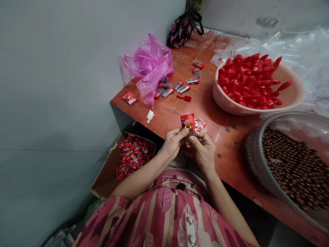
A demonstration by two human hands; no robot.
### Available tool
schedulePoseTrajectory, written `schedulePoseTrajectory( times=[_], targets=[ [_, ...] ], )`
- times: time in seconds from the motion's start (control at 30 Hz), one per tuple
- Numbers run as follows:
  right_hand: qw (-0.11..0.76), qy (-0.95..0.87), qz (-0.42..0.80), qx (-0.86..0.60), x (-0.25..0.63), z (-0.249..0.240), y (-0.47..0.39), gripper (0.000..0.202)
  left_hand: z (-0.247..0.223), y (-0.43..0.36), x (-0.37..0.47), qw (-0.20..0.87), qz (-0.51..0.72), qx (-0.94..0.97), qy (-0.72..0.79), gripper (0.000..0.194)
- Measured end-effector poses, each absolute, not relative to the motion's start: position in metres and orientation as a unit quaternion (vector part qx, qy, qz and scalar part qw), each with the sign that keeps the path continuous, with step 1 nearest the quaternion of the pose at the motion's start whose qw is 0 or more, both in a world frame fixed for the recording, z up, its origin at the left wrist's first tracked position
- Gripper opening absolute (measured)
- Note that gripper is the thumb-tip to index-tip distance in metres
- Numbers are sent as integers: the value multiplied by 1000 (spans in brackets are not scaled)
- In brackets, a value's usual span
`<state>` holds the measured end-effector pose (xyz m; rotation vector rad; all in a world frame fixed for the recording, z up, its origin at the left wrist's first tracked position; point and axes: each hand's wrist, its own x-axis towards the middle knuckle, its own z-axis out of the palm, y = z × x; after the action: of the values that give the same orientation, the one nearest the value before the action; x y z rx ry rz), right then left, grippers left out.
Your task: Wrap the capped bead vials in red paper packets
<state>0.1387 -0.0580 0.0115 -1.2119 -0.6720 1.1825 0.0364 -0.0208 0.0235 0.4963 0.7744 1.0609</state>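
Observation:
Both hands meet at the table's front edge around a small red packet [187,120] with a dark, see-through lower part. My left hand [172,143] pinches its left side, thumb on top. My right hand [205,151] grips the lower right of the same packet, its fingers partly hidden behind. Another red packet [199,125] lies on the table just beyond my right fingers. Farther back are a red spoon-like piece [184,97] and several small clear containers with red caps [183,89]. A single red packet [130,98] lies near the left corner.
A pink bowl [223,99] of red pieces stands at the right, before clear plastic bags [313,65]. Nearer is a grey basin [253,151] of brown balls. A cardboard box [104,178] of red packets sits below left. A pink bag [154,58] and dark pouch [181,31] lie behind.

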Motion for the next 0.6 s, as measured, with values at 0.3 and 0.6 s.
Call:
schedulePoseTrajectory(
  times=[0.3,0.6],
  targets=[
    [616,-273,542,-502,138,9,-54,27,21,-26,35,765,488,202,367,30],
    [556,-309,587,-501,136,16,-51,32,19,-84,-38,634,614,108,458,46]
  ],
)
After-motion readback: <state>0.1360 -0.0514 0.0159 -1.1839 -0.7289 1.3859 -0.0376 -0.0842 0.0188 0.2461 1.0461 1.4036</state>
